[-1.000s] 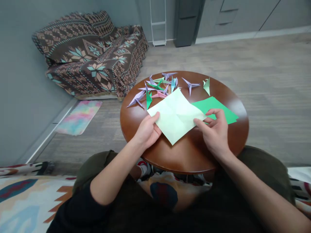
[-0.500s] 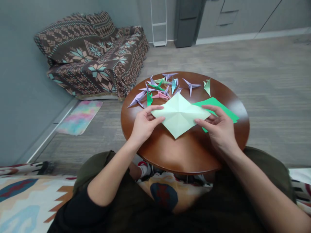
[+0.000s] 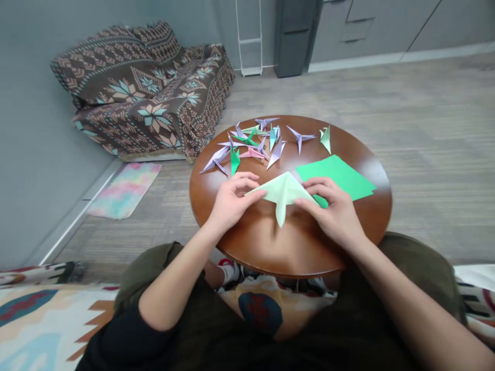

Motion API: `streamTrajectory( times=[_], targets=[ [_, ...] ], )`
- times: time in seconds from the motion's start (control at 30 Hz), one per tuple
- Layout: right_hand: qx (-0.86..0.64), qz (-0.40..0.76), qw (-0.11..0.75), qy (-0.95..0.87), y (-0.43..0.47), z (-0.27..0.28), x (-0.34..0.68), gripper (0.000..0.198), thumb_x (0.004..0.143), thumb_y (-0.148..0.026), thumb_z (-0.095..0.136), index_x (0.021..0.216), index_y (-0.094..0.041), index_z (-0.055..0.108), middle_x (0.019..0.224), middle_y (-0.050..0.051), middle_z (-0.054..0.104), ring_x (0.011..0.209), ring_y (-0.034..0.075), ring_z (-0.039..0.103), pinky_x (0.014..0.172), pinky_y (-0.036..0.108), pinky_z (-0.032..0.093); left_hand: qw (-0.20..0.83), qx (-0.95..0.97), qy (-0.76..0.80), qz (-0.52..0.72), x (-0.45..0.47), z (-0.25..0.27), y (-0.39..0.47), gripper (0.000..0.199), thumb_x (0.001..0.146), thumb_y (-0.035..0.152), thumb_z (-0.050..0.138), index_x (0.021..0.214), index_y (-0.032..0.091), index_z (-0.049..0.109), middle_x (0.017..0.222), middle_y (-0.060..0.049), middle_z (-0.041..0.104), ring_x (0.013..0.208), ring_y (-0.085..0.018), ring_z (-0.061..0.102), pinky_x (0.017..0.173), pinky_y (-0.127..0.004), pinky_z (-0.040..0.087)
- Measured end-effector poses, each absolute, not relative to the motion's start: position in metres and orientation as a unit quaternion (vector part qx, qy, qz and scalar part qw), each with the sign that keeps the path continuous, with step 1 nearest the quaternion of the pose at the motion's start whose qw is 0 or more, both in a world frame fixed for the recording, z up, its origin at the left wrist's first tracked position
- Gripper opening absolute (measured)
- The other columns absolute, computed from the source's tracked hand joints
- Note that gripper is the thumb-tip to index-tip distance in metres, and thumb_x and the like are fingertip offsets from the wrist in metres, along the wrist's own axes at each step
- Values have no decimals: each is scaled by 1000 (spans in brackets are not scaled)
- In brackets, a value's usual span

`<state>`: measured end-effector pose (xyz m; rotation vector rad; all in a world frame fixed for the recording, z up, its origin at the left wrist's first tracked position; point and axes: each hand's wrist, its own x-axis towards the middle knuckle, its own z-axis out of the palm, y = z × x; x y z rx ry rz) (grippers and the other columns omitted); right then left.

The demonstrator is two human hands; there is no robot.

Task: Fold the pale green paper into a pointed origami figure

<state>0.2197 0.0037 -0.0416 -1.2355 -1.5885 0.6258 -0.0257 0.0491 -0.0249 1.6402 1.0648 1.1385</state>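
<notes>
Between my hands, above the near middle of the round wooden table (image 3: 247, 232), is a pale green sheet of origami paper (image 3: 285, 189). It is partly collapsed along its creases, with a peak at the top and a narrow fold pointing down toward me. My left hand (image 3: 237, 198) pinches its left corner between thumb and fingers. On the opposite side, my right hand (image 3: 328, 201) pinches the right corner the same way. A stack of green paper sheets (image 3: 338, 175) lies flat just beyond my right hand, which partly covers it.
Several folded paper cranes (image 3: 253, 138) in purple, green, blue and pink crowd the table's far left. A purple crane (image 3: 300, 138) and a light green crane (image 3: 325, 139) stand apart at the back. A patterned, cloth-covered sofa (image 3: 154, 103) is beyond, at left.
The pale green paper has gone from an opened diamond to a partly folded shape, its lower part now a narrow downward fold. Both hands have moved slightly closer together, still holding its corners.
</notes>
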Motion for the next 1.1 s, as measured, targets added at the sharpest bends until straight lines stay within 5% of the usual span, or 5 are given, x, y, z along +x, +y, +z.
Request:
streamTrajectory(
  times=[0.37,0.6,0.87,1.03,1.1],
  targets=[
    [-468,222,410,-751,-13,-42,198,8,97,-31,67,95,-27,74,90,3,81,75,25,72,78,40,52,569,711,294,290,-12,-14,25,37,97,42,64,124,17,69,121,-11,74,111,-27,70,96,-34,53],
    [-501,133,412,-750,-9,-44,198,29,92,-39,75,115,-23,66,117,14,73,113,36,66,91,48,49,490,749,370,252,-6,-23,27,39,102,47,52,88,15,69,75,-1,64,69,-16,55,66,-26,41],
    [-512,319,416,-680,-8,-38,203,31,96,-42,70,74,-22,64,69,1,67,64,19,59,63,33,42,520,701,397,283,-4,-26,26,50,103,54,47,73,16,60,65,1,55,61,-13,46,58,-26,34],
    [-532,392,440,-608,-3,-40,211,34,93,-47,72,72,-21,66,63,0,64,57,16,55,55,29,40,561,632,399,356,-6,-34,33,36,99,42,60,123,17,66,88,-4,72,72,-16,62,65,-25,46],
    [-541,407,440,-590,-1,-40,213,37,91,-49,74,69,-21,64,56,-2,60,51,14,51,51,28,37,573,630,376,366,-6,-36,34,52,94,30,66,145,20,56,105,-7,76,84,-18,68,73,-25,50]
  ],
)
